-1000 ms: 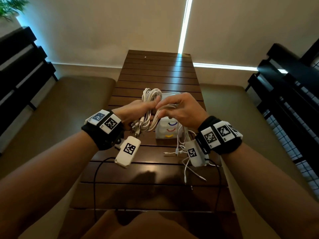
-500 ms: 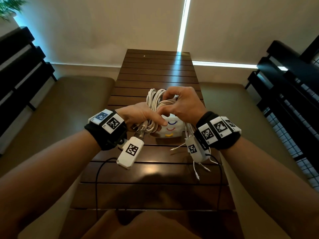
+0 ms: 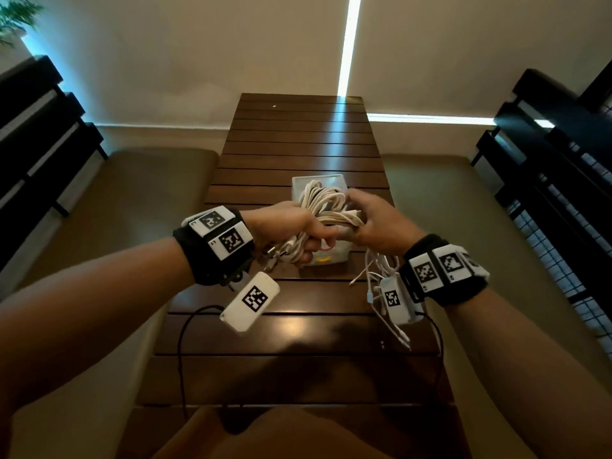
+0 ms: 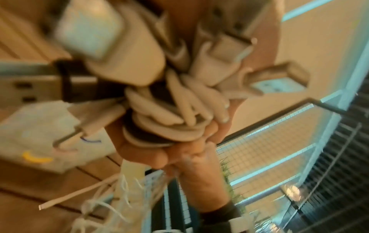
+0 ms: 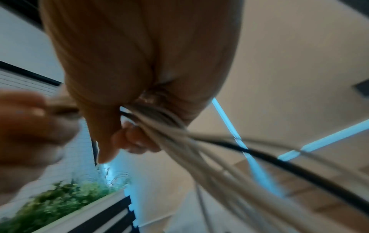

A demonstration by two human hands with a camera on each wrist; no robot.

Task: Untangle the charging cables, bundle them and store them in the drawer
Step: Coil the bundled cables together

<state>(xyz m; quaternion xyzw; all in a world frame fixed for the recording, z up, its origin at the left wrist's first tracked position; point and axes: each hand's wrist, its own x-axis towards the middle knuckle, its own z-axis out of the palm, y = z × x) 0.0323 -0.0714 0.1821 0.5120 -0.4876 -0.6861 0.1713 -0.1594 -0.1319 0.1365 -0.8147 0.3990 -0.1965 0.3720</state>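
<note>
A coil of white charging cables [image 3: 326, 207] is held above the wooden table [image 3: 298, 144], in front of a small white drawer unit [image 3: 326, 258]. My left hand [image 3: 291, 230] grips the coil at its lower left, with USB plugs [image 3: 275, 256] sticking out below the fist. My right hand [image 3: 374, 223] holds the coil's right side, fingers curled round the strands. In the left wrist view the plugs and looped cables [image 4: 171, 100] fill the fist. In the right wrist view loose cable strands [image 5: 199, 149] run out of the curled right fingers [image 5: 127, 138]. More thin white cable ends [image 3: 381, 279] hang under the right wrist.
Padded benches [image 3: 126, 200] flank the slatted table on both sides. Dark slatted chairs [image 3: 39, 127] stand at far left and far right. A black wire [image 3: 180, 342] trails over the table's near part. A planter with green plants [image 5: 60, 201] shows in the right wrist view.
Both hands have moved a little farther from me with the coil. The right hand has swung from the coil's top round to its right side, and the loose cable ends have lifted off the table.
</note>
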